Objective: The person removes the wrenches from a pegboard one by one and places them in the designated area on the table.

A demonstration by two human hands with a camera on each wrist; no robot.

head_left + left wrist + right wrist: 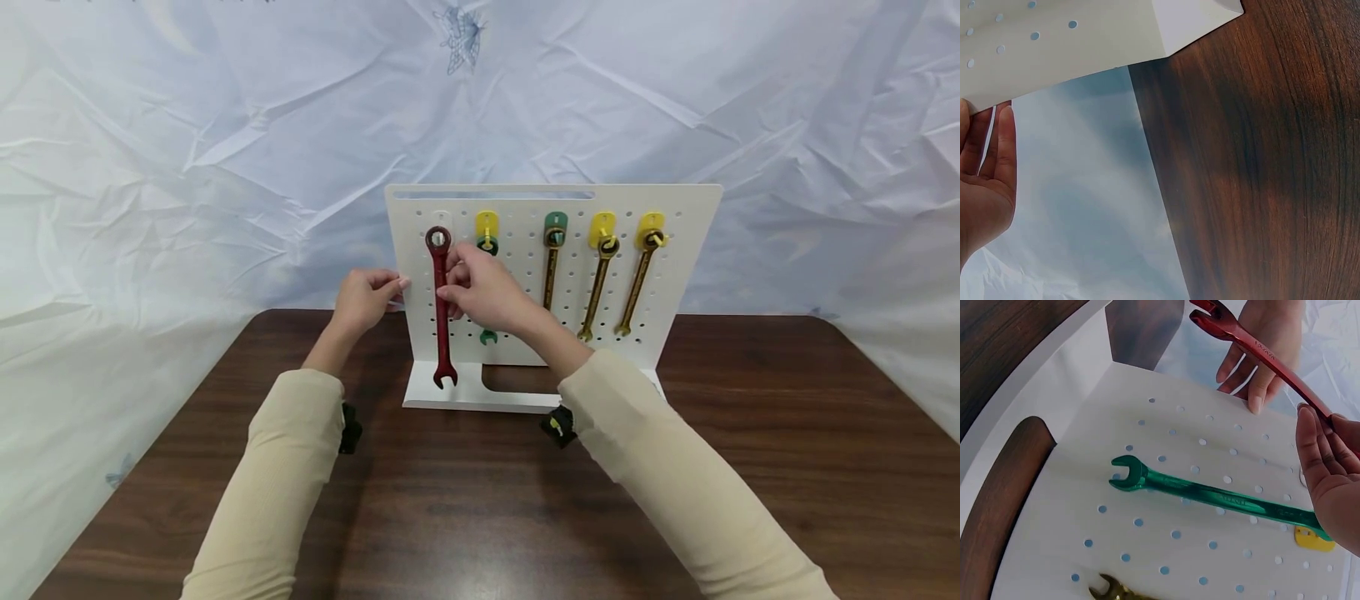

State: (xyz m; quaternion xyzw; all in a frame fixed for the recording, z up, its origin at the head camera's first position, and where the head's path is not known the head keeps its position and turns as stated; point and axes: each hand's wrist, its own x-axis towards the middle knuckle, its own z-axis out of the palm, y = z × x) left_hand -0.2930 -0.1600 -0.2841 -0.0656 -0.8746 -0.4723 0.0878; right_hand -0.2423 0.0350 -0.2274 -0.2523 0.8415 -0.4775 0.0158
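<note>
A white pegboard stand (pixel 693 218) stands upright on the table. My left hand (pixel 362 298) pinches its left edge, thumb in front and fingers behind, as the left wrist view also shows. My right hand (pixel 486 289) pinches the handle of a red combination wrench (pixel 442 321) between thumb and fingers. The wrench hangs nearly vertical, ring end up at a white hook (pixel 441 218), open end down. In the right wrist view its handle stands off the board; whether the hook bears it I cannot tell. Beside it a green wrench (pixel 1210 494) hangs, partly hidden by my right hand.
Three gold wrenches (pixel 551 271) hang farther right, on a green hook (pixel 556 220) and two yellow hooks (pixel 602 223). A dark wooden table (pixel 450 500) carries the stand. Behind it hangs a wrinkled pale cloth (pixel 300 125).
</note>
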